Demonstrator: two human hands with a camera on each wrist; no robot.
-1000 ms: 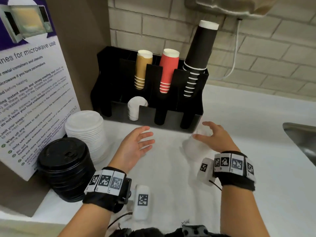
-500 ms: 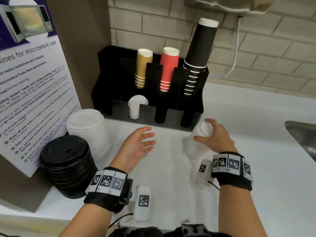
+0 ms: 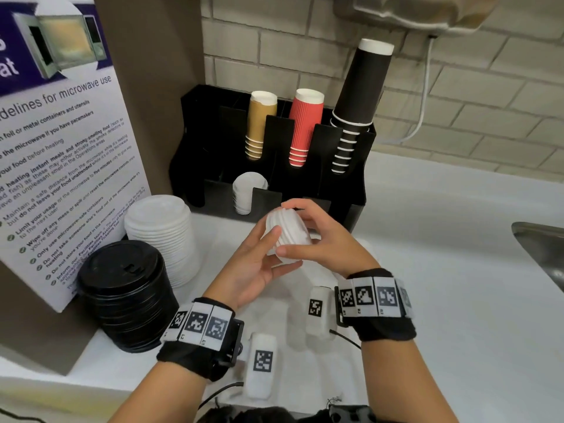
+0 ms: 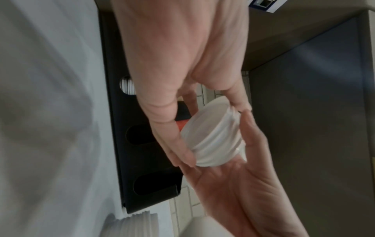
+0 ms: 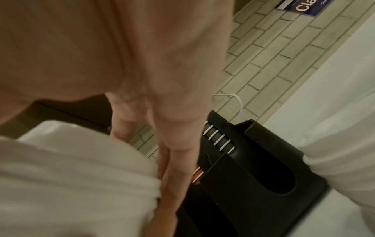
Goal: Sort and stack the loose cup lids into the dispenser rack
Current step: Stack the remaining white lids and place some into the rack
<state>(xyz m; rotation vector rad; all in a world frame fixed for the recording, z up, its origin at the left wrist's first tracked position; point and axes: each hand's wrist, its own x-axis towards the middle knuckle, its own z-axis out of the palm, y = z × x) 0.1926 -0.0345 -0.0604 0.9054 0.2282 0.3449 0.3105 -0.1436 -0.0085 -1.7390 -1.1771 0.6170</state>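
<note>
A short stack of small white lids (image 3: 287,233) is held on its side in the air, just in front of the black dispenser rack (image 3: 335,190). My right hand (image 3: 305,227) grips it from the right, fingers over the top and thumb below. My left hand (image 3: 274,254) holds it from the left, thumb on the rim and fingers underneath. The left wrist view shows the lids (image 4: 213,141) pinched between both hands. In the right wrist view they are a white blur (image 5: 77,176). A few small white lids (image 3: 247,193) stand in a front slot of the rack.
A tall stack of larger white lids (image 3: 161,230) and a stack of black lids (image 3: 128,294) stand at the left by a microwave sign (image 3: 61,148). Tan (image 3: 259,126), red (image 3: 305,126) and black cups (image 3: 357,102) fill the rear slots. A sink (image 3: 543,248) is at the right edge.
My right hand lifted the small lids off the counter and carried them left. My left hand, which hovered open, came up and now holds them too.
</note>
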